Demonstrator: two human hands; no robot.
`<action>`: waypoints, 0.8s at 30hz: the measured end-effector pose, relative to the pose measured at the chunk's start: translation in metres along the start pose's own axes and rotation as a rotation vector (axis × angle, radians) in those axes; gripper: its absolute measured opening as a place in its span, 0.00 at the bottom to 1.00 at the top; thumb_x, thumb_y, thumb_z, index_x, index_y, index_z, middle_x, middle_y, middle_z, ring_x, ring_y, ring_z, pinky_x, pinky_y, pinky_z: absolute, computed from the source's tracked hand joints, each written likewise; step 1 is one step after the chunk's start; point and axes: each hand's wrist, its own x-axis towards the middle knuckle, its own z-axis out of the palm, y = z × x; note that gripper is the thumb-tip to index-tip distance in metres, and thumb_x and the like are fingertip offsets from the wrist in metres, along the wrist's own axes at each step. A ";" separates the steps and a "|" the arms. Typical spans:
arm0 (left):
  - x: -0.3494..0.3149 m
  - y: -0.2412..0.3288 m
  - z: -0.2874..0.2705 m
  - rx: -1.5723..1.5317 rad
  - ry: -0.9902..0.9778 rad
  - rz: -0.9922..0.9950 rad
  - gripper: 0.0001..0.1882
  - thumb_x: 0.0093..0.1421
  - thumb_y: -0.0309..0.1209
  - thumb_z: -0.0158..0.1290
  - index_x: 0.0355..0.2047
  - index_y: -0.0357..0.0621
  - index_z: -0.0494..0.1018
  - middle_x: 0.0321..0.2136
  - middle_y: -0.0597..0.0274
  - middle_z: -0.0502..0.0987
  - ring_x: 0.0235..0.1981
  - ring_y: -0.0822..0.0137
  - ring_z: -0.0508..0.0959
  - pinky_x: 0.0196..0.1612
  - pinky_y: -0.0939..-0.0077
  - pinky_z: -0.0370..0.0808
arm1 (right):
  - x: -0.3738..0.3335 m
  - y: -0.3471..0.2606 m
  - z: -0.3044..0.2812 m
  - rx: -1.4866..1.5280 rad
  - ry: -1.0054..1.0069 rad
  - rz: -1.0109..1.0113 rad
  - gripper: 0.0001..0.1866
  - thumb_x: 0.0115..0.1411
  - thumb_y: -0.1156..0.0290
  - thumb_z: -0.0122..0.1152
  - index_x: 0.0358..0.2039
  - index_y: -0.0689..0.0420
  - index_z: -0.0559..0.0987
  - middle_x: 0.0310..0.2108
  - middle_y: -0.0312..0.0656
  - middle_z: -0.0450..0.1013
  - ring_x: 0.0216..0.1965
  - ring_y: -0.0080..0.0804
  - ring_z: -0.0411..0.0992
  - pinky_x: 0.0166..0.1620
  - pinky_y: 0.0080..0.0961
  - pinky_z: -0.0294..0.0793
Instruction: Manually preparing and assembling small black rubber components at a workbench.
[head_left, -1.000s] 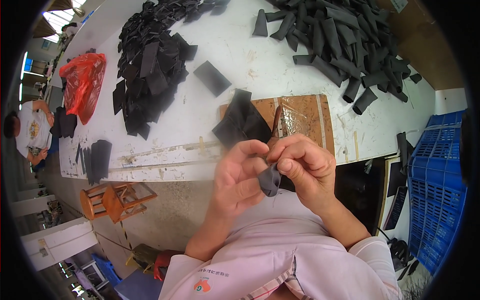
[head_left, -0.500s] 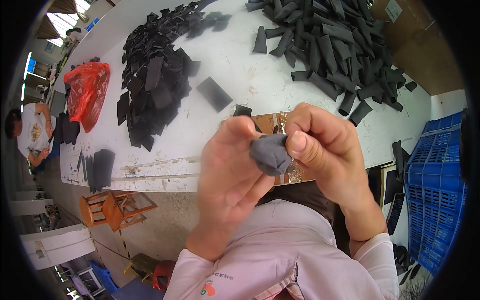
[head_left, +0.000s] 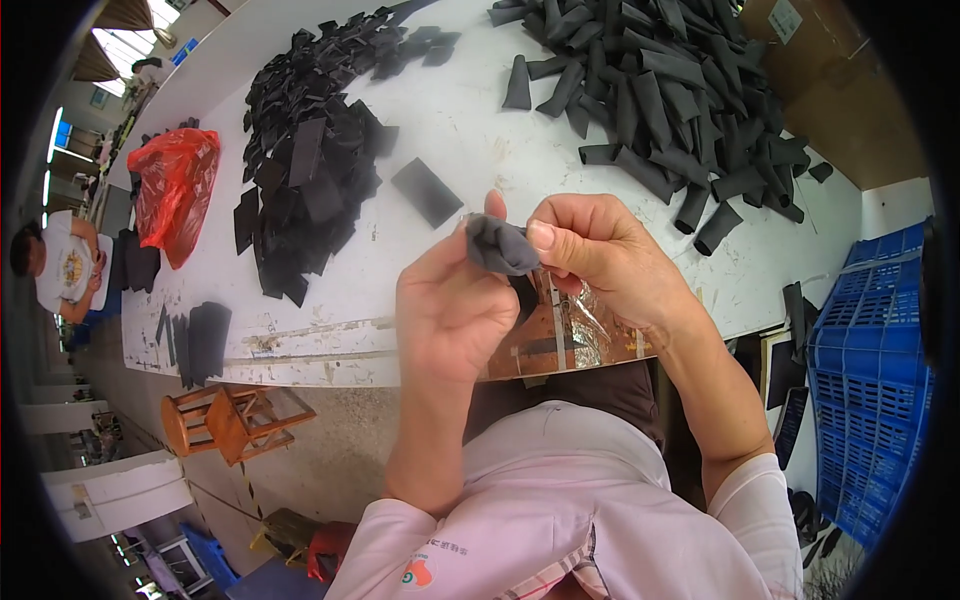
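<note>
Both hands are raised over the near edge of the white table [head_left: 480,150], with a small dark grey fabric tube [head_left: 500,246] between them. Its puckered, folded end faces up. My right hand [head_left: 615,250] pinches the tube's right side between thumb and fingers. My left hand [head_left: 445,310], palm up, holds it from the left and behind, with some fingertips hidden by the fabric. Under the hands lies a brown cardboard piece [head_left: 600,340] covered with clear tape. A single flat dark rectangle [head_left: 427,192] rests just beyond my left hand.
Flat dark pieces [head_left: 310,180] form a long heap at left. Rolled dark tubes [head_left: 660,90] pile up at far right beside a cardboard box [head_left: 850,90]. A red plastic bag [head_left: 175,190], wooden stool [head_left: 235,415], blue crate [head_left: 870,370] and another person [head_left: 70,265] are around the table.
Both hands have moved away from my body and slightly left, carrying the fabric tube. Its folded end now faces up more, and more of the taped cardboard shows.
</note>
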 end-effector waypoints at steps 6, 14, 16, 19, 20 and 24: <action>0.002 0.002 -0.049 0.181 0.250 0.124 0.16 0.53 0.20 0.42 0.43 0.27 0.61 0.28 0.53 0.74 0.05 0.82 0.54 0.07 0.90 0.52 | -0.009 0.050 -0.020 0.213 -0.025 0.092 0.15 0.55 0.62 0.54 0.18 0.58 0.70 0.14 0.29 0.60 0.16 0.15 0.56 0.20 0.12 0.55; -0.019 -0.054 -0.012 1.413 0.064 0.598 0.18 0.55 0.23 0.48 0.45 0.33 0.59 0.25 0.61 0.72 0.12 0.84 0.59 0.12 0.91 0.53 | -0.004 0.033 -0.024 0.074 -0.159 0.030 0.13 0.56 0.62 0.53 0.21 0.57 0.72 0.17 0.28 0.63 0.20 0.15 0.58 0.23 0.12 0.58; -0.017 -0.044 -0.029 1.272 0.161 0.541 0.16 0.55 0.23 0.48 0.44 0.34 0.61 0.26 0.62 0.72 0.12 0.84 0.59 0.12 0.91 0.53 | 0.001 0.054 -0.026 0.216 -0.151 0.029 0.14 0.57 0.61 0.52 0.21 0.57 0.71 0.18 0.28 0.63 0.20 0.14 0.58 0.23 0.12 0.58; -0.019 -0.040 -0.036 1.316 0.278 0.580 0.14 0.56 0.26 0.49 0.42 0.33 0.64 0.28 0.63 0.72 0.17 0.83 0.64 0.17 0.91 0.59 | 0.002 0.059 -0.026 0.104 -0.105 -0.032 0.14 0.57 0.60 0.52 0.21 0.56 0.71 0.17 0.28 0.63 0.19 0.14 0.58 0.22 0.12 0.58; -0.014 -0.039 -0.036 1.532 0.231 0.761 0.16 0.56 0.26 0.49 0.44 0.33 0.64 0.28 0.62 0.72 0.21 0.82 0.66 0.22 0.90 0.63 | 0.002 0.059 -0.025 0.053 -0.075 -0.015 0.14 0.57 0.61 0.52 0.22 0.57 0.71 0.16 0.28 0.62 0.18 0.14 0.57 0.21 0.12 0.57; -0.007 -0.024 -0.022 2.006 -0.011 0.940 0.13 0.55 0.26 0.50 0.41 0.34 0.67 0.32 0.58 0.72 0.36 0.73 0.69 0.39 0.81 0.67 | -0.009 0.043 -0.020 -0.251 0.093 -0.091 0.14 0.57 0.62 0.51 0.24 0.61 0.70 0.17 0.32 0.63 0.20 0.18 0.61 0.22 0.15 0.61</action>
